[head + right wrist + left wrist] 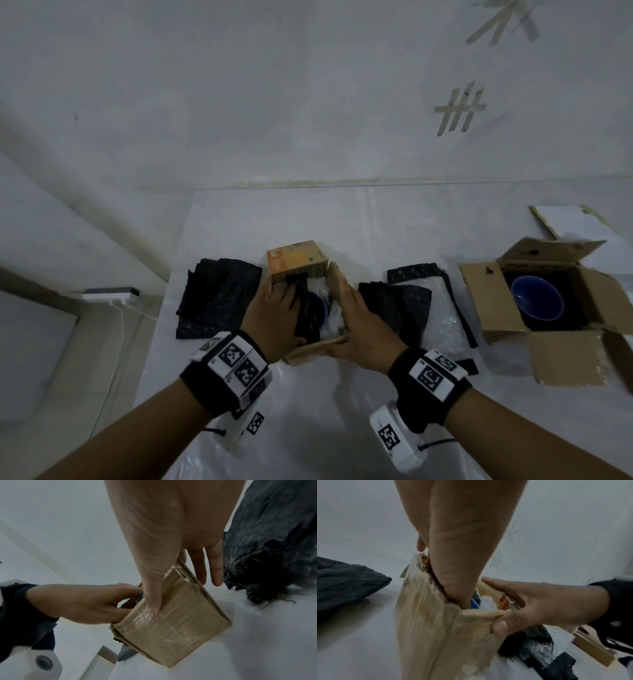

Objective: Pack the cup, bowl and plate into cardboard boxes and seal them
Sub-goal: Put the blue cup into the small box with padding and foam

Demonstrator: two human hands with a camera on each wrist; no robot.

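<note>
Cup (320, 305) half-hidden under hands (274, 308)

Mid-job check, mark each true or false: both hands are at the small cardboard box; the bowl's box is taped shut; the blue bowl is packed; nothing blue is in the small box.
1. Left hand and right hand are both at the small brown cardboard box. True.
2. The larger cardboard box is taped shut. False: its flaps stand open.
3. The blue bowl sits inside that larger box. True.
4. Nothing blue is in the small box. False: a blue rim shows among black and clear wrapping.
</note>
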